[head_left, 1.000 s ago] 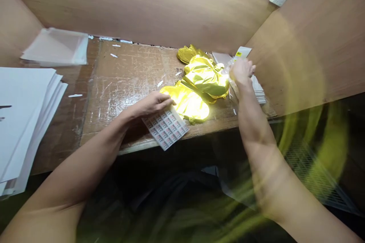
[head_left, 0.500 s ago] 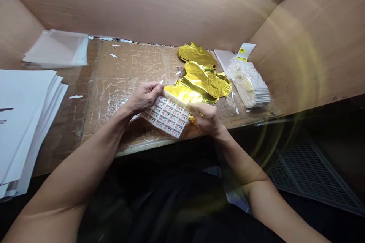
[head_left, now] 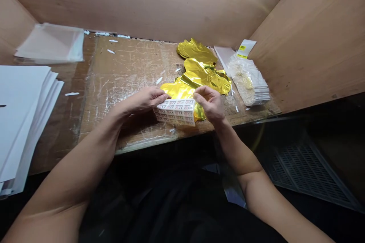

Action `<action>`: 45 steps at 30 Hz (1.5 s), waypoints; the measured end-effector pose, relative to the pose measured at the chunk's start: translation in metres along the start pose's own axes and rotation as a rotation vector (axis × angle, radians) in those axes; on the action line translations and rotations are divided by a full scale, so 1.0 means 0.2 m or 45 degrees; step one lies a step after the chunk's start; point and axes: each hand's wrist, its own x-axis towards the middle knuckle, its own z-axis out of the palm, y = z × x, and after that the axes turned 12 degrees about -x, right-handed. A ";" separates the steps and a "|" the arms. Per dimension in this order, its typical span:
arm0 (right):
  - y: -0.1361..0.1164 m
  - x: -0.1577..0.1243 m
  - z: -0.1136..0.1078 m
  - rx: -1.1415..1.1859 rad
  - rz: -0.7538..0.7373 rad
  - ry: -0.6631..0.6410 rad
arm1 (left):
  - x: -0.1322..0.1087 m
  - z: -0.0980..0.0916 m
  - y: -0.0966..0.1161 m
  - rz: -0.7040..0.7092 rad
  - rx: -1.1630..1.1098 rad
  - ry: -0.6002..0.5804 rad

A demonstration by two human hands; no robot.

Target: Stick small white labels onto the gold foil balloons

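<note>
My left hand pinches the upper left corner of a sheet of stickers, thumb on top. Rows of small labels with CE marks and red symbols cover the sheet, and its lower part bends down and away. At the sheet's upper right corner, my right hand is closed in a pinch, thumb and forefinger tips together; whether a single sticker is between them is too small to tell. Behind and under the sheet lie shiny gold foil balloons, flat and overlapping. A further stack of gold foil lies behind them.
White sheets are stacked at the left, with clear plastic bags behind. A bundle of clear-wrapped packets lies on the right by a white and yellow label. White scraps dot the cardboard. Wooden panels enclose three sides.
The sticker sheet has tilted, its top edge now nearly level and its lower part foreshortened. My right hand has risen slightly and turned, with its fingertips at the corner.
</note>
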 end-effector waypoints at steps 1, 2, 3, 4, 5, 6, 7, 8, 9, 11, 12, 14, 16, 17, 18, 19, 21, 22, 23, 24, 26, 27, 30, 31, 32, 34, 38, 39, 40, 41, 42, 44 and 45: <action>0.01 0.04 -0.02 0.028 0.004 0.011 | 0.00 -0.01 -0.01 0.006 0.020 -0.006; 0.01 0.07 -0.04 0.038 0.000 0.055 | 0.00 -0.02 -0.01 -0.001 0.019 -0.009; 0.01 0.09 -0.06 0.037 -0.008 0.113 | 0.00 -0.03 -0.02 -0.018 0.000 -0.027; 0.01 0.11 -0.08 0.039 -0.012 0.158 | -0.01 -0.04 -0.02 -0.036 -0.028 -0.059; 0.01 0.12 -0.09 0.045 -0.009 0.152 | -0.01 -0.06 -0.01 -0.044 -0.052 -0.098; 0.01 0.13 -0.10 0.053 0.002 0.080 | -0.01 -0.07 -0.01 -0.034 -0.066 -0.140; 0.00 0.12 -0.10 0.058 0.020 -0.054 | -0.02 -0.08 -0.01 -0.008 -0.065 -0.179; 0.00 0.12 -0.09 0.051 0.043 -0.223 | -0.02 -0.09 -0.01 0.032 -0.049 -0.203; 0.01 0.12 -0.07 0.023 0.067 -0.393 | -0.02 -0.09 -0.01 0.078 -0.022 -0.221; 0.02 0.11 -0.01 -0.092 0.097 -0.614 | -0.01 -0.08 -0.03 0.148 0.043 -0.271; 0.03 0.11 0.02 -0.156 0.102 -0.655 | 0.00 -0.07 -0.04 0.161 0.071 -0.301; 0.04 0.12 0.07 -0.234 0.116 -0.692 | 0.00 -0.05 -0.06 0.158 0.099 -0.341; 0.05 0.14 0.09 -0.232 0.126 -0.700 | 0.01 -0.04 -0.06 0.137 0.089 -0.336; 0.05 0.14 0.08 -0.213 0.116 -0.684 | 0.01 -0.03 -0.06 0.125 0.075 -0.324; 0.05 0.14 0.07 -0.189 0.102 -0.664 | 0.01 -0.03 -0.06 0.114 0.061 -0.315; 0.04 0.14 0.06 -0.159 0.092 -0.647 | 0.01 -0.03 -0.06 0.104 0.052 -0.313; 0.03 0.14 0.04 -0.081 0.104 -0.662 | 0.01 -0.03 -0.05 0.104 0.064 -0.325; 0.02 0.13 0.04 -0.037 0.128 -0.690 | 0.01 -0.03 -0.05 0.117 0.086 -0.339; 0.02 0.13 0.03 -0.001 0.155 -0.713 | 0.01 -0.04 -0.05 0.134 0.116 -0.353; 0.02 0.13 0.03 0.020 0.175 -0.732 | 0.01 -0.04 -0.06 0.153 0.151 -0.368; 0.03 0.12 0.04 0.013 0.186 -0.750 | 0.01 -0.04 -0.07 0.181 0.220 -0.389; 0.03 0.12 0.04 -0.010 0.177 -0.754 | 0.01 -0.04 -0.07 0.188 0.246 -0.394; 0.03 0.13 0.05 -0.134 0.096 -0.755 | 0.02 -0.05 -0.09 0.195 0.274 -0.413; 0.03 0.13 0.05 -0.171 0.069 -0.753 | 0.02 -0.05 -0.10 0.196 0.270 -0.419; 0.02 0.13 0.05 -0.189 0.052 -0.757 | 0.02 -0.05 -0.10 0.200 0.263 -0.427; 0.01 0.14 0.03 -0.159 0.052 -0.780 | 0.02 -0.05 -0.10 0.206 0.248 -0.444; 0.00 0.15 -0.01 0.006 0.097 -0.850 | 0.02 -0.05 -0.09 0.186 0.210 -0.460; 0.00 0.14 -0.01 0.034 0.108 -0.856 | 0.02 -0.05 -0.09 0.178 0.194 -0.462; 0.01 0.14 -0.02 0.063 0.119 -0.853 | 0.02 -0.05 -0.08 0.171 0.174 -0.460; 0.01 0.13 -0.01 0.100 0.131 -0.840 | 0.01 -0.05 -0.07 0.162 0.152 -0.452; 0.01 0.13 -0.01 0.145 0.141 -0.814 | 0.01 -0.05 -0.06 0.146 0.128 -0.425; 0.01 0.11 0.01 0.243 0.148 -0.732 | 0.00 -0.04 -0.03 0.077 0.076 -0.297; 0.00 0.11 0.02 0.288 0.141 -0.688 | -0.01 -0.03 -0.01 0.028 0.037 -0.225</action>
